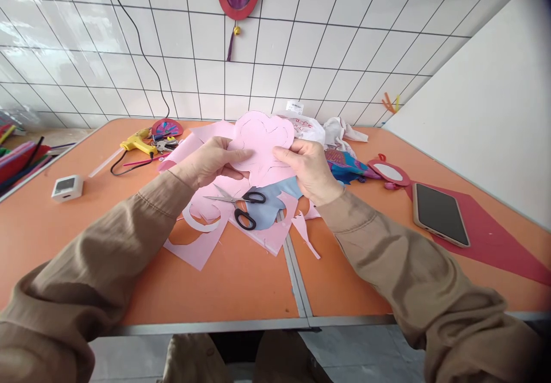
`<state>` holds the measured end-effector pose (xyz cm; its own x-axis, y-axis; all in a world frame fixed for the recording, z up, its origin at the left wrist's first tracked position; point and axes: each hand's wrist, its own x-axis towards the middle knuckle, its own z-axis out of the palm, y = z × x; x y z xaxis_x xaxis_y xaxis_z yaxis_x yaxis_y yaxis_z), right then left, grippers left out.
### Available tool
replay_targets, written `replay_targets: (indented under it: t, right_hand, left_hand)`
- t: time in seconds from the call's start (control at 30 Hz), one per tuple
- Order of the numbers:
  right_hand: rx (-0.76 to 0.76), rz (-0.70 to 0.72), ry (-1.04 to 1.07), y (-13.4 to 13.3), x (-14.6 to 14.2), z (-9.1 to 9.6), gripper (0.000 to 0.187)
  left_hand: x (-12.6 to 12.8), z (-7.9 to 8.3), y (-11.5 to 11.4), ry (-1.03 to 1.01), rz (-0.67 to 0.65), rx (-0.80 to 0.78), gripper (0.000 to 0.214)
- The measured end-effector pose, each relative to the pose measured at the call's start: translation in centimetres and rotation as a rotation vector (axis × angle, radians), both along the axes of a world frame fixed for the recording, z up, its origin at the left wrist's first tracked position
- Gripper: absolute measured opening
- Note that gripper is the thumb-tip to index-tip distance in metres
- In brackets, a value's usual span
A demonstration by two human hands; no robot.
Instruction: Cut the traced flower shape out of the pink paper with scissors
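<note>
Between my two hands I hold up a pink felt cutout point(264, 136) with a lobed, flower-like outline and a thin line drawn inside its edge. My left hand point(217, 162) pinches its left side, thumb on the front. On the right side, my right hand point(307, 165) grips it the same way. Below it on the table lie black-handled scissors point(239, 204), blades open and pointing left. Around them are pink felt scraps point(196, 252), a white ring point(201, 222) and a light blue piece point(269, 205).
A yellow glue gun point(138, 142) and a small white device point(68, 188) are on the left of the orange table point(224, 297). Right of my hands lie a red oval frame point(390, 172) and a phone point(441, 213) on red felt point(495, 245). White plastic bags point(338, 133) sit against the tiled wall.
</note>
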<state>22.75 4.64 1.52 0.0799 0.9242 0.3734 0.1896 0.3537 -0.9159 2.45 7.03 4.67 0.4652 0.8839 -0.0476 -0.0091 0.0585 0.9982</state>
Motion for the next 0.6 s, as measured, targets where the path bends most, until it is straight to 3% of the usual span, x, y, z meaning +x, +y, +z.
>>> replay_targets:
  t: [0.13, 0.3, 0.43, 0.6]
  right_hand:
    - [-0.063, 0.076, 0.142, -0.1, 0.0, -0.1, 0.028]
    - [-0.172, 0.168, 0.172, -0.5, 0.0, 0.1, 0.025]
    - [-0.165, 0.125, 0.205, -0.8, -0.1, 0.0, 0.023]
    - [-0.083, 0.002, 0.244, -0.5, 0.2, -0.4, 0.02]
  left_hand:
    - [0.2, 0.0, -0.1, 0.022, 0.033, 0.034, 0.014]
    - [0.1, 0.4, -0.3, 0.066, 0.006, 0.075, 0.012]
    - [0.1, 0.2, -0.4, 0.034, -0.005, 0.069, 0.016]
    - [0.7, -1.1, -0.2, -0.062, -0.023, -0.066, 0.033]
